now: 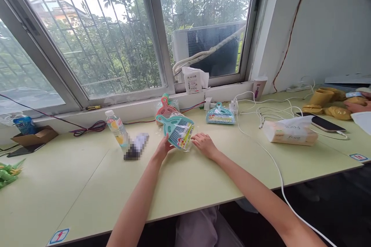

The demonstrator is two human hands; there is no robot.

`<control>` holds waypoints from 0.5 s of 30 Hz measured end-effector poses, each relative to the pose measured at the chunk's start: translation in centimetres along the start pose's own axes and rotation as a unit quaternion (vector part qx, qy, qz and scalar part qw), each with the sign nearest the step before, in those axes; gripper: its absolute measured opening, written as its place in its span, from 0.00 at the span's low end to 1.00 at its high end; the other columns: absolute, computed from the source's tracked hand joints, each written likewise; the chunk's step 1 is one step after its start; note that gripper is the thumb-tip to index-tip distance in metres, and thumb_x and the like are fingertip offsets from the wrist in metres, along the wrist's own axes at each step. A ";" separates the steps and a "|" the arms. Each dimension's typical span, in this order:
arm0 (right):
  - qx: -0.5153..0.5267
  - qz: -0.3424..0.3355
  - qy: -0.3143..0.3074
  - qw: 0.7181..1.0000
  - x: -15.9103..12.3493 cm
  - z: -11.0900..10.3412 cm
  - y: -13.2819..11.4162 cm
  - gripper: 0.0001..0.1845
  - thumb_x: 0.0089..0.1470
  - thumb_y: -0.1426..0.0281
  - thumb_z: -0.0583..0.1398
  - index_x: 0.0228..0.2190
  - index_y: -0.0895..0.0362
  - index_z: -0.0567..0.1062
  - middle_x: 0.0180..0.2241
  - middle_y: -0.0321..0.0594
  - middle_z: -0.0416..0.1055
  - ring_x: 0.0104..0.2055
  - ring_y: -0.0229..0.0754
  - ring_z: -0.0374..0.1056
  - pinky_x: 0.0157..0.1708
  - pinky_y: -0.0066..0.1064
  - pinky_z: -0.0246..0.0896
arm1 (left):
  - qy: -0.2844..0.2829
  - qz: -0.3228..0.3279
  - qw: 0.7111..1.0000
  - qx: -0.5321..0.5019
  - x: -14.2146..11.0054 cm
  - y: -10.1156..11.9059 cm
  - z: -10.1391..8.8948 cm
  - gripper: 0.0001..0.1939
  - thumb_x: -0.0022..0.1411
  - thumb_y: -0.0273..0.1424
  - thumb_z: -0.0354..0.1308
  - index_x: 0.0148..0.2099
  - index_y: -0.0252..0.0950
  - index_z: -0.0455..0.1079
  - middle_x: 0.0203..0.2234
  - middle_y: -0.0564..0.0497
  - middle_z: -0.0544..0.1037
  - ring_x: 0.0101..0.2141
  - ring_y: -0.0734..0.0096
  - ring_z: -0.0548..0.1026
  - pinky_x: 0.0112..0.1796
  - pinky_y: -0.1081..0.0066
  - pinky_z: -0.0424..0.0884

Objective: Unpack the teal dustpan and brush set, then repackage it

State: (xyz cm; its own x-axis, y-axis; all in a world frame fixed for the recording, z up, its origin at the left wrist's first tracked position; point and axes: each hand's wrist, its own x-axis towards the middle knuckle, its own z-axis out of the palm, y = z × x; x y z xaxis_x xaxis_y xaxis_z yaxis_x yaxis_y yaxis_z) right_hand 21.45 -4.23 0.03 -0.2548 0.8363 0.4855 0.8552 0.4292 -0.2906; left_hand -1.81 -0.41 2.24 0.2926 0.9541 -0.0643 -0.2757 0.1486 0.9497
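Observation:
A teal mini dustpan and brush set in a clear plastic wrapper with a yellow printed label is held up at a tilt above the table. My left hand is closed on its lower left edge, thumb in front. Just right of the label, my right hand has its fingers loosely bent and apart, close to the wrapper's edge; whether they touch it I cannot make out. Behind the held set stand pink and green dustpans, partly hidden by it. Another wrapped teal dustpan set lies near the window wall.
A drink bottle stands to the left beside a blurred-out object. On the right are a tissue pack, white cables, a phone and a paper cup. Another person's hand is at the far right.

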 end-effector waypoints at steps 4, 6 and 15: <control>0.189 0.081 0.037 0.978 0.7 0.9 0.8 0.18 0.64 0.60 0.49 0.41 0.56 0.74 0.43 0.44 0.75 0.46 0.46 0.67 0.45 0.37 0.58 | -0.027 -0.009 0.999 -0.030 -0.1 -0.1 0.5 0.23 0.67 0.46 0.47 0.55 0.36 0.66 0.50 0.43 0.76 0.49 0.58 0.75 0.50 0.56 0.70; 0.288 0.136 0.050 0.947 1.0 1.1 1.1 0.18 0.61 0.58 0.52 0.39 0.56 0.74 0.39 0.43 0.76 0.42 0.46 0.69 0.43 0.36 0.60 | -0.038 -0.021 0.998 -0.034 -0.1 -0.3 0.7 0.23 0.67 0.46 0.47 0.54 0.36 0.68 0.49 0.43 0.76 0.49 0.58 0.74 0.51 0.56 0.69; 0.515 0.297 0.149 0.790 1.2 0.1 2.0 0.17 0.43 0.60 0.64 0.34 0.57 0.71 0.38 0.43 0.75 0.40 0.43 0.70 0.42 0.35 0.63 | -0.207 -0.037 0.973 0.090 -0.8 -0.3 0.8 0.24 0.60 0.42 0.60 0.56 0.39 0.69 0.53 0.43 0.74 0.54 0.54 0.71 0.55 0.52 0.63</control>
State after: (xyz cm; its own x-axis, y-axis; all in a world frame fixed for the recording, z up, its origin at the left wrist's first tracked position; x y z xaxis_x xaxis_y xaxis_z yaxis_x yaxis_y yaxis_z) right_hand 22.78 -2.37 -0.03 0.3035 0.9426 0.1390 -0.0759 0.1694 -0.9826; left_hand -1.22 -1.47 2.21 0.6600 0.7501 -0.0408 -0.0855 0.1289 0.9880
